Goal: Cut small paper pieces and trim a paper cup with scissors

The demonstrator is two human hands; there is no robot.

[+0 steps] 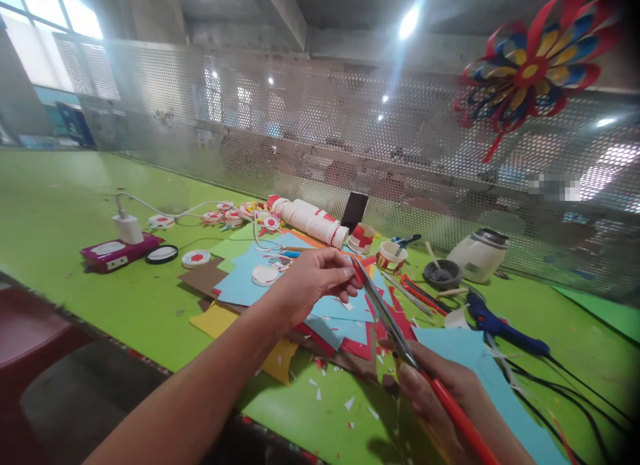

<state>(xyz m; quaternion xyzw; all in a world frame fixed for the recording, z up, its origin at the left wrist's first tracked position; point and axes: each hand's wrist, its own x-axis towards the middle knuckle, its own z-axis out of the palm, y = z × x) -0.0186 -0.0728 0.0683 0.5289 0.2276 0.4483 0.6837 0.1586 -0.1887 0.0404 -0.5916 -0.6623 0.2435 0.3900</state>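
My left hand (313,278) is raised over the green table (75,211), its fingers pinched on a small red paper piece (361,270) whose shape I cannot make out. My right hand (445,395) grips red-handled scissors (395,325); their metal blades point up and left, and the tips meet the red piece at my left fingertips. Below both hands lies a pile of blue, red, yellow and brown paper sheets (240,285), with small paper scraps (350,401) scattered on the table in front.
A blue glue gun (495,325) with black cables lies right. Behind the pile stand a white-and-red roll (313,221), tape cups (390,255), a dark bowl (443,273) and a white pot (480,253). A magenta box with a charger (120,248) sits left. A paper flower (535,65) hangs on the perforated screen.
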